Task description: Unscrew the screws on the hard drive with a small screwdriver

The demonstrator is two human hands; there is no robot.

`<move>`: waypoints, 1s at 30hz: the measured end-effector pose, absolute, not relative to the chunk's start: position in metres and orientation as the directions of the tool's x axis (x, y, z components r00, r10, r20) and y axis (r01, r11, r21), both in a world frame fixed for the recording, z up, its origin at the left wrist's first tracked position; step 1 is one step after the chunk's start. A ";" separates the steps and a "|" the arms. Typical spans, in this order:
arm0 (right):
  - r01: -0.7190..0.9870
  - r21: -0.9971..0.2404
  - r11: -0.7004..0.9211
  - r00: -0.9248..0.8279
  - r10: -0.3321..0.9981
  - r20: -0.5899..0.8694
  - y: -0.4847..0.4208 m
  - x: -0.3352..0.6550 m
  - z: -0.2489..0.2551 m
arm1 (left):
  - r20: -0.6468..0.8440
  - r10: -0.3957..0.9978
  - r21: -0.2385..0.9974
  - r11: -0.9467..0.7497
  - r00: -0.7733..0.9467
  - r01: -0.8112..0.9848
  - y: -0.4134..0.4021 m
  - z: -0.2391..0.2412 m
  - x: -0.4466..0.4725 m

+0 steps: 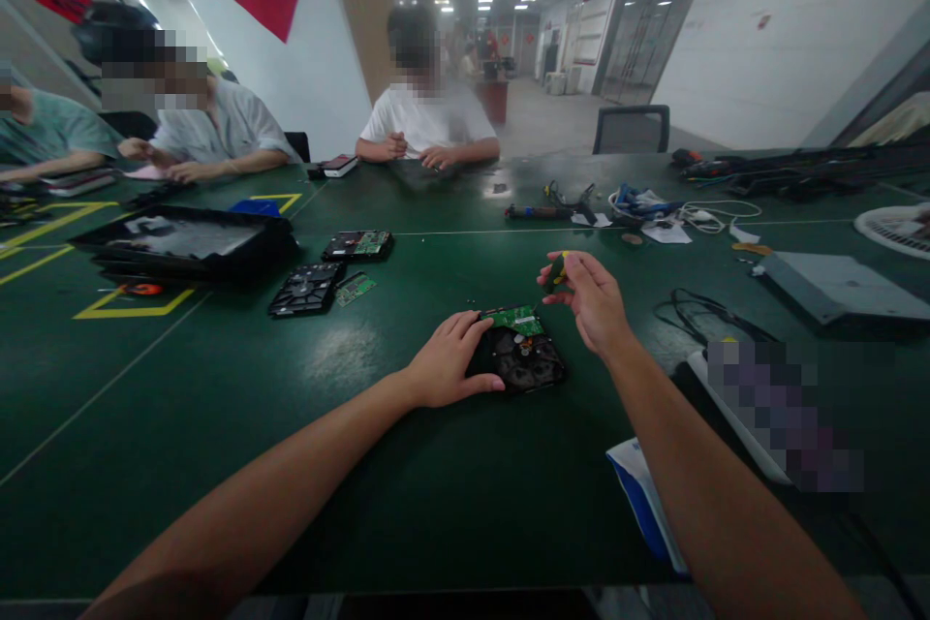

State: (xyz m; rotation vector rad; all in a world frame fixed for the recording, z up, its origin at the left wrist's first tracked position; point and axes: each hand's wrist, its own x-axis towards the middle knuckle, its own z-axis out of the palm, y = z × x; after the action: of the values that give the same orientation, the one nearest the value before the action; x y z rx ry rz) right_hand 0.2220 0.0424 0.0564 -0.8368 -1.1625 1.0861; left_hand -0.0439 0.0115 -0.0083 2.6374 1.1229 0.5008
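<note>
A hard disk drive (527,358) lies on the green table with its green circuit board (524,320) facing up. My left hand (454,358) grips the drive's left side, thumb along the near part and fingers at the far corner. In my right hand (592,295) is a small screwdriver (556,273) with a dark green and yellow handle, held in the fingertips. Its thin shaft points down toward the far right corner of the circuit board; I cannot tell whether the tip touches a screw. A few tiny bits lie just beyond the drive.
Left of my hands lie two more hard drives (309,289) (357,245), a loose circuit board (356,288) and a black tray (189,242). On the right are a grey metal box (843,286), cables and a blue-white packet (643,494). Several people sit across the table.
</note>
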 end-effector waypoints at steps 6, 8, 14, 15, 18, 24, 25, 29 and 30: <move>-0.176 -0.935 0.307 0.040 0.951 0.305 0.041 0.221 0.057 | 0.228 0.726 0.344 -0.683 0.649 0.644 0.012 -0.009 -0.044; -0.202 -0.931 0.303 0.039 0.953 0.301 0.041 0.220 0.057 | 0.228 0.725 0.351 -0.684 0.650 0.640 0.012 -0.009 -0.044; -0.277 -0.927 0.254 0.044 0.967 0.252 0.042 0.219 0.057 | 0.222 0.731 0.357 -0.677 0.645 0.644 0.012 -0.008 -0.044; -0.264 -0.930 0.257 0.043 0.966 0.255 0.043 0.220 0.056 | 0.220 0.732 0.356 -0.676 0.645 0.646 0.012 -0.008 -0.044; -0.196 -0.936 0.292 0.057 0.956 0.287 0.043 0.220 0.055 | 0.228 0.731 0.361 -0.677 0.643 0.641 0.012 -0.009 -0.044; -0.172 -0.931 0.322 0.078 0.947 0.312 0.043 0.221 0.054 | 0.247 0.736 0.370 -0.673 0.631 0.640 0.012 -0.008 -0.044; -0.178 -0.931 0.320 0.077 0.947 0.310 0.043 0.221 0.054 | 0.247 0.737 0.372 -0.671 0.629 0.641 0.012 -0.008 -0.044; -0.201 -0.933 0.298 0.067 0.955 0.290 0.044 0.222 0.053 | 0.242 0.746 0.389 -0.661 0.621 0.642 0.012 -0.008 -0.044; -0.212 -0.932 0.295 0.068 0.956 0.287 0.044 0.222 0.053 | 0.243 0.747 0.394 -0.659 0.619 0.641 0.012 -0.008 -0.044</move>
State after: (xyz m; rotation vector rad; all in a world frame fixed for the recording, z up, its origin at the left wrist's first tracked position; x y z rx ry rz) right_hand 0.2219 0.0441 0.0529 -0.8496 -1.1480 1.0623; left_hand -0.0440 0.0119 -0.0079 2.5758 1.1302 0.5681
